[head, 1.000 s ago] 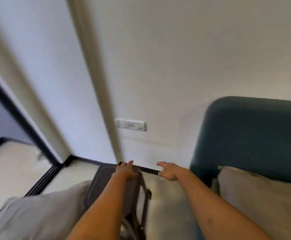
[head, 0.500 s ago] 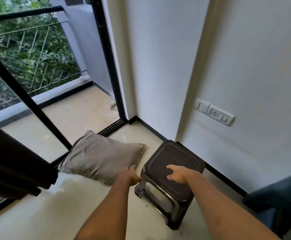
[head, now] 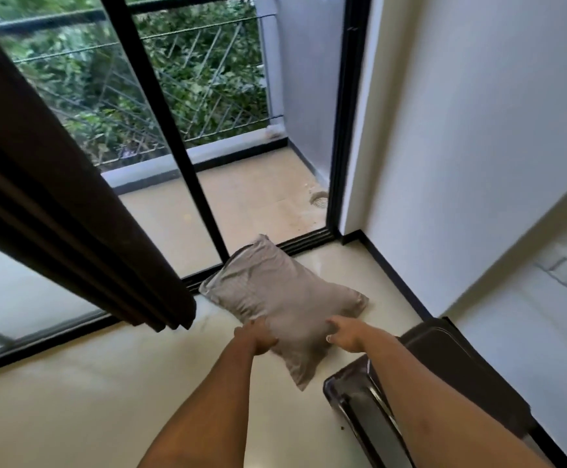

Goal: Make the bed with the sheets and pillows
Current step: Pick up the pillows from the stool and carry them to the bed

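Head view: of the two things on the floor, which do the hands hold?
The grey pillow: left hand and right hand grip its near edge. Neither is on the black stool.

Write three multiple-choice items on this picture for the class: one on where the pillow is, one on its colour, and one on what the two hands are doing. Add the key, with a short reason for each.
1. Where is the pillow?
A. on a bed
B. on the floor by the glass door
C. on a shelf

2. What colour is the pillow?
A. grey
B. red
C. dark blue

3. What are the left hand and the right hand doing?
A. hanging idle
B. gripping the pillow's near edge
C. clapping

Key:
1 B, it sits on the pale floor beside the door's track.
2 A, its cover is plain grey.
3 B, the fingers of both hands curl onto its near edge.
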Action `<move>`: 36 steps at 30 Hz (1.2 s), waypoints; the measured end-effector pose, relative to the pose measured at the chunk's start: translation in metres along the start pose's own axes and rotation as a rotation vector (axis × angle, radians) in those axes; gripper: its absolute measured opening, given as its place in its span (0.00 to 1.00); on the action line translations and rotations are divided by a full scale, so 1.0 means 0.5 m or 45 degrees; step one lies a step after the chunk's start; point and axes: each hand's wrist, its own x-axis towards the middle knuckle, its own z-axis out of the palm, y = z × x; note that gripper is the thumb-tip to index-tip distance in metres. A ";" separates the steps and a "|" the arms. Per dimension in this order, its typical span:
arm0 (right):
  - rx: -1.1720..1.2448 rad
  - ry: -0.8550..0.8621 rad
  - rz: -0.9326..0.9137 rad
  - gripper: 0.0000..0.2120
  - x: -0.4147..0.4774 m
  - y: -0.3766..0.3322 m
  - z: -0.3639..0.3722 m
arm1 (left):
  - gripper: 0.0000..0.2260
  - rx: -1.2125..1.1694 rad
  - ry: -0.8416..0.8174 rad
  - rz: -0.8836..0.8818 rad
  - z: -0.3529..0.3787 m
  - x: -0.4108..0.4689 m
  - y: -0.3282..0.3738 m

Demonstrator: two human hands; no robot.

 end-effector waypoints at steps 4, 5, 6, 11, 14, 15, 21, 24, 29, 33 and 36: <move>-0.103 -0.098 -0.039 0.26 0.093 -0.063 -0.026 | 0.32 -0.108 -0.011 -0.123 -0.031 0.066 -0.055; -0.118 -0.107 -0.051 0.27 0.111 -0.074 -0.034 | 0.32 -0.130 -0.016 -0.145 -0.036 0.078 -0.061; -0.120 -0.118 -0.057 0.27 0.128 -0.085 -0.044 | 0.32 -0.151 -0.026 -0.165 -0.043 0.088 -0.065; -0.097 -0.167 -0.091 0.26 0.294 -0.130 -0.105 | 0.31 -0.272 -0.066 -0.244 -0.089 0.214 -0.085; -0.100 -0.180 -0.066 0.26 0.432 -0.130 -0.128 | 0.31 -0.323 -0.125 -0.316 -0.115 0.320 -0.099; -0.084 -0.188 -0.053 0.26 0.474 -0.130 -0.133 | 0.30 -0.342 -0.132 -0.335 -0.126 0.358 -0.106; -0.027 -0.162 0.035 0.25 0.747 -0.086 -0.110 | 0.29 -0.424 -0.063 -0.344 -0.134 0.623 -0.158; -0.126 -0.157 0.064 0.25 0.894 -0.037 -0.063 | 0.30 -0.390 -0.076 -0.373 -0.076 0.796 -0.203; -0.231 -0.098 0.113 0.28 1.134 0.069 0.017 | 0.31 -0.541 -0.025 -0.478 0.084 1.045 -0.273; -0.322 -0.032 0.217 0.38 1.307 0.147 0.068 | 0.38 -0.980 0.027 -0.636 0.310 1.212 -0.343; -0.205 0.037 0.311 0.53 1.396 0.205 0.111 | 0.47 -1.433 0.022 -0.739 0.407 1.254 -0.345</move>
